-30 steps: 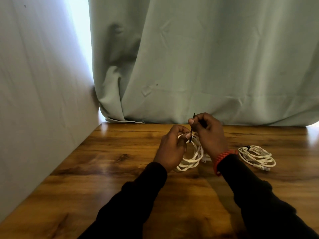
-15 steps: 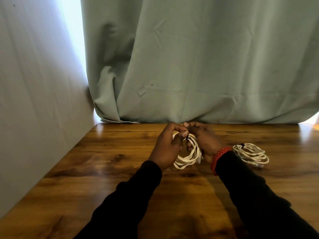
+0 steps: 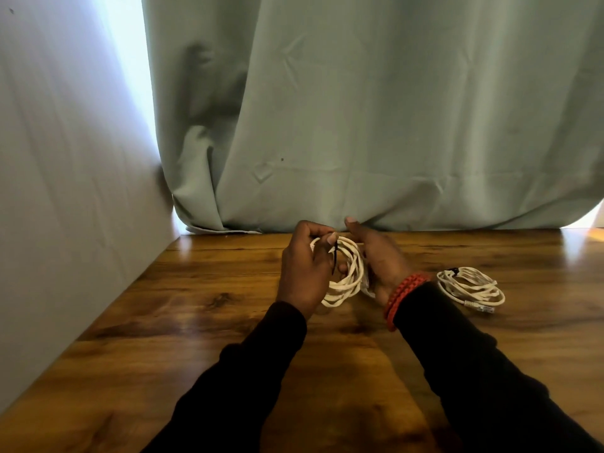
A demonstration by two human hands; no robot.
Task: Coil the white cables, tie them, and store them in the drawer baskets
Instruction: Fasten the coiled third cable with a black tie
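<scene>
both hands are raised just above the wooden table [image 3: 228,322], close together, with a coil of white cable [image 3: 348,273] held between them. the left hand [image 3: 304,273] has its fingers curled round the left side of the coil, and its thumb and forefinger pinch a thin black tie [image 3: 335,259] that hangs down across the loops. the right hand [image 3: 380,259] cups the right side of the coil, fingers fairly straight and pointing away from the camera, thumb up; whether those fingers actually grip the cable or only support it cannot be told, since the coil hides their tips. a red bracelet [image 3: 403,297] sits on the right wrist, and both arms wear black sleeves [image 3: 248,380]. to the right, well apart from the hands, a second coil [image 3: 470,287] of white cable lies flat on the table, with a dark tie at its far edge and a plug end sticking out at the near side. a pale green curtain [image 3: 376,125] hangs behind the table, and a grey wall [image 3: 65,191] runs along its left side.
</scene>
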